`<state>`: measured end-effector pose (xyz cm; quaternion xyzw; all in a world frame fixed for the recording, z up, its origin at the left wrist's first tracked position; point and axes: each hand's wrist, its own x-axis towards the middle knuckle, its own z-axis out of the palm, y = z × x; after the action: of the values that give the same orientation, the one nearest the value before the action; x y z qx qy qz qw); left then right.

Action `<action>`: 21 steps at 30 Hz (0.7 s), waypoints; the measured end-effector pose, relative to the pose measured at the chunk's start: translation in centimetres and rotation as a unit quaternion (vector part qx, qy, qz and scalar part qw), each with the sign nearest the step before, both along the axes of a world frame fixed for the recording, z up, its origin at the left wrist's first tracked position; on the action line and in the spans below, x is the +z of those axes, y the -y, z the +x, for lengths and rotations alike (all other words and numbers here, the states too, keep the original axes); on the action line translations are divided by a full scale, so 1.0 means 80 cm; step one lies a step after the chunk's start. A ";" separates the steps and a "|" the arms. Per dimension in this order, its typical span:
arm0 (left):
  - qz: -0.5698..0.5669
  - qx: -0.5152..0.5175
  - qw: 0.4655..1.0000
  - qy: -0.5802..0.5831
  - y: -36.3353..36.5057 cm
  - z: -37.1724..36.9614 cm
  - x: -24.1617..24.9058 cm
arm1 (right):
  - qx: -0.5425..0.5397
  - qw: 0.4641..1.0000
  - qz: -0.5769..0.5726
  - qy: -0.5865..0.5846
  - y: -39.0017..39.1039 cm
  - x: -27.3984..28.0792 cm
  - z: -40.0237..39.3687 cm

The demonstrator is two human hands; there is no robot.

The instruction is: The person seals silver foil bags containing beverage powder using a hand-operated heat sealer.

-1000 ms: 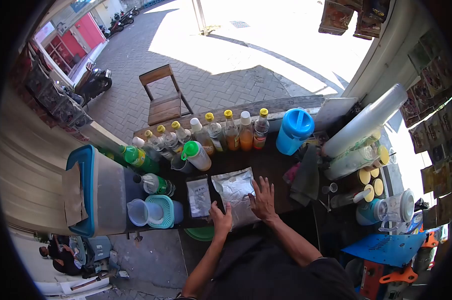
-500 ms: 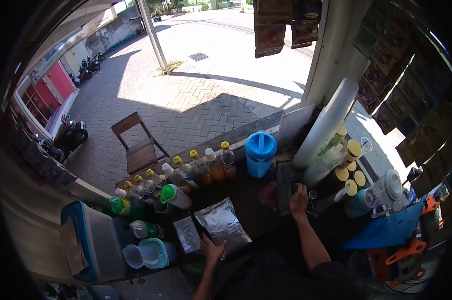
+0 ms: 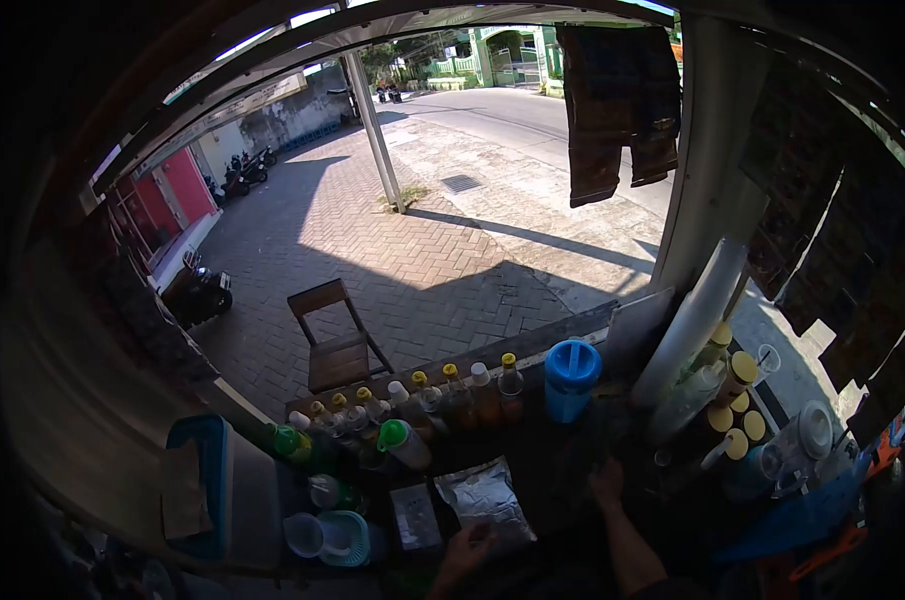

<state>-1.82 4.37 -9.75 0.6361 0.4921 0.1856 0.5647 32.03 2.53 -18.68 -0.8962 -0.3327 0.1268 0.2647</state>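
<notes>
My left hand (image 3: 467, 548) is at the lower edge of a crumpled silver foil pouch (image 3: 484, 498). Its fingers look loosely bent and apart, and the shadow hides whether they press on the foil. A flat pale packet (image 3: 414, 517) with dark markings lies just left of the pouch. Farther right, my right hand (image 3: 604, 482) reaches over the dark counter, below a blue lidded pitcher (image 3: 570, 385). Deep shadow swallows its fingertips and whatever they touch.
A row of bottles (image 3: 457, 405) lines the counter's far edge. On the left are a green-capped bottle (image 3: 404, 445), a light-blue basket (image 3: 344, 540) and a blue-lidded tub (image 3: 247, 490). Tall stacked cups (image 3: 692, 320), yellow-lidded jars (image 3: 740, 370) and a blender jug (image 3: 807, 440) crowd the right.
The view has tilted up and darkened, so the counter sits lower and farther right. My left hand has shifted from between the packet and pouch to the pouch's lower edge.
</notes>
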 end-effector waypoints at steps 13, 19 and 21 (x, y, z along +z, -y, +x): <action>-0.235 0.080 0.885 0.394 0.003 0.050 0.033 | 0.015 0.904 0.269 -0.332 0.047 0.286 -0.128; 0.127 0.112 0.972 0.165 0.007 0.062 0.195 | 0.057 0.908 0.280 -0.307 0.091 0.263 -0.195; 0.105 0.049 0.982 0.152 -0.002 0.045 0.211 | 0.226 0.904 -0.048 -0.360 0.107 0.282 -0.165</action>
<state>1.81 4.53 7.15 0.6312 0.4094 0.3579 0.5531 18.86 -6.01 3.85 -0.7019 -0.4023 0.5130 0.2868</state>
